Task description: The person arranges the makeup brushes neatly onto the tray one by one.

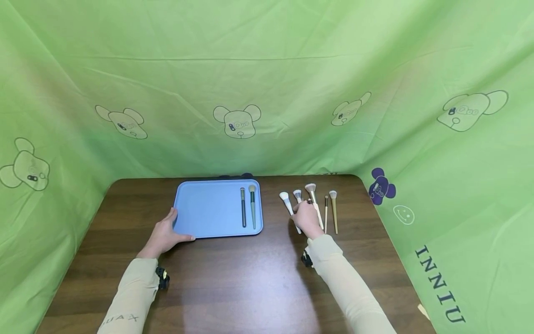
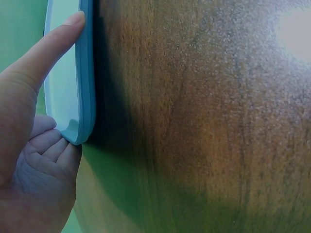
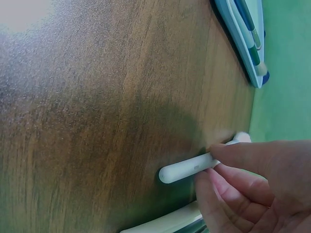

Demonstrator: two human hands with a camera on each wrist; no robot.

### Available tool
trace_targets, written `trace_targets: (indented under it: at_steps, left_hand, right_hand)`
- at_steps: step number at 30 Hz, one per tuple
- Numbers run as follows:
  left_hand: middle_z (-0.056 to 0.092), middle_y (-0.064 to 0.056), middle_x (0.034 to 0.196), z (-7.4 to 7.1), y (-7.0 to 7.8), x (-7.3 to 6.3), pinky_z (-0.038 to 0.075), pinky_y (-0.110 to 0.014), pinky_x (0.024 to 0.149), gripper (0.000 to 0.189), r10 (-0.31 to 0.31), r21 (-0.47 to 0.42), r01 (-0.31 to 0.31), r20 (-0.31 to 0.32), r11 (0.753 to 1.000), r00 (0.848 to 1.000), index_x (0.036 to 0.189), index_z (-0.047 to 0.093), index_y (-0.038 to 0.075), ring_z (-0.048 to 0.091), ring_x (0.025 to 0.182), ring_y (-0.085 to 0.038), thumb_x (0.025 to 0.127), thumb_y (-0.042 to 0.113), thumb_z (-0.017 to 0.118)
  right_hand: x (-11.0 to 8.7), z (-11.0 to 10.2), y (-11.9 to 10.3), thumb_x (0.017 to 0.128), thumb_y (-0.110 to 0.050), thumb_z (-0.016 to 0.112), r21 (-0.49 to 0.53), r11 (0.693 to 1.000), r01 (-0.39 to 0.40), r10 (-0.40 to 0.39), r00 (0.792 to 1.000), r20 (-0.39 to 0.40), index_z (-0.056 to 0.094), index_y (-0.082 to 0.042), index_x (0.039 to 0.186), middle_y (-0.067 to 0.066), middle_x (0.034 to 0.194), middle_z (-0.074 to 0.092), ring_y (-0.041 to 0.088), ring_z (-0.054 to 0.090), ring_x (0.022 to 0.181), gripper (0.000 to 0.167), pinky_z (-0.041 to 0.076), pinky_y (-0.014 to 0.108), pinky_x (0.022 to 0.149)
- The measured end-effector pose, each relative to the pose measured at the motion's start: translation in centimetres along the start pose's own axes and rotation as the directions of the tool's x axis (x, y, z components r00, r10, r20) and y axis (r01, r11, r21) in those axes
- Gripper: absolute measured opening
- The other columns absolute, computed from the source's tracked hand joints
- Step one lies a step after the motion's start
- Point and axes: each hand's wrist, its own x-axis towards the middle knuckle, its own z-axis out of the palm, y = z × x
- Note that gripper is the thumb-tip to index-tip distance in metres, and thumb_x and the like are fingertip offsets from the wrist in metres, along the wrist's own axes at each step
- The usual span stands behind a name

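Note:
My left hand [image 1: 164,234] grips the near left corner of a light blue tray [image 1: 204,208], the thumb along its front rim and the other fingers at its left side. Two makeup brushes lie in the tray's right part: a dark one [image 1: 244,208] and a green-handled one [image 1: 252,208]. Right of the tray, my right hand [image 1: 308,220] pinches a white makeup brush [image 3: 187,169] by its handle between thumb and fingers. Beside and partly beneath that hand are other brushes, among them a white-handled one with a wide head [image 1: 314,197].
Farther right lie a thin brush [image 1: 326,215] and a tan-handled brush [image 1: 334,213], side by side. The brown wooden table [image 1: 242,287] is bordered at the back and sides by a green cloth [image 1: 238,153] with printed bear heads.

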Motion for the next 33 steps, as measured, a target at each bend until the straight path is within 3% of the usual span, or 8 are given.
trace_targets:
  at_steps: [9, 24, 33]
  left_hand:
    - [0.010, -0.037, 0.160, 0.00, 0.06, -0.02, 0.025, -0.062, 0.114, 0.122, 0.007, -0.004, -0.007, -0.001, 1.000, 1.000, 0.154, 0.014, -0.017, 0.017, 0.146, -0.053, 0.077, 0.041, 0.090]
    - [0.010, -0.037, 0.160, 0.06, 0.22, -0.10, 0.026, -0.062, 0.114, 0.123, -0.001, -0.005, 0.001, 0.003, 1.000, 1.000, 0.154, 0.015, -0.017, 0.018, 0.145, -0.053, 0.076, 0.043, 0.090]
    - [0.010, -0.036, 0.160, 0.05, 0.06, -0.01, 0.026, -0.062, 0.114, 0.122, -0.004, -0.008, 0.004, 0.000, 1.000, 1.000, 0.154, 0.014, -0.016, 0.018, 0.146, -0.053, 0.077, 0.041, 0.090]
  right_hand:
    - [0.07, 0.26, 0.05, 0.080, -0.009, 0.084, -0.023, 1.000, 0.019, -0.020, 1.000, -0.008, 0.079, -0.006, 0.083, 0.013, 0.086, 0.074, 0.039, 0.069, 0.087, 0.006, 0.054, 0.049, 0.077]
    - [0.02, 0.67, -0.13, 0.082, -0.008, 0.080, -0.006, 0.999, -0.035, 0.035, 0.999, 0.004, 0.074, -0.005, 0.089, 0.014, 0.088, 0.070, 0.037, 0.068, 0.088, 0.010, 0.054, 0.049, 0.079]
    - [-0.01, 0.77, -0.31, 0.079, -0.007, 0.077, -0.003, 1.000, 0.006, -0.007, 0.999, -0.040, 0.072, -0.006, 0.085, 0.014, 0.084, 0.070, 0.037, 0.068, 0.085, 0.007, 0.054, 0.051, 0.075]
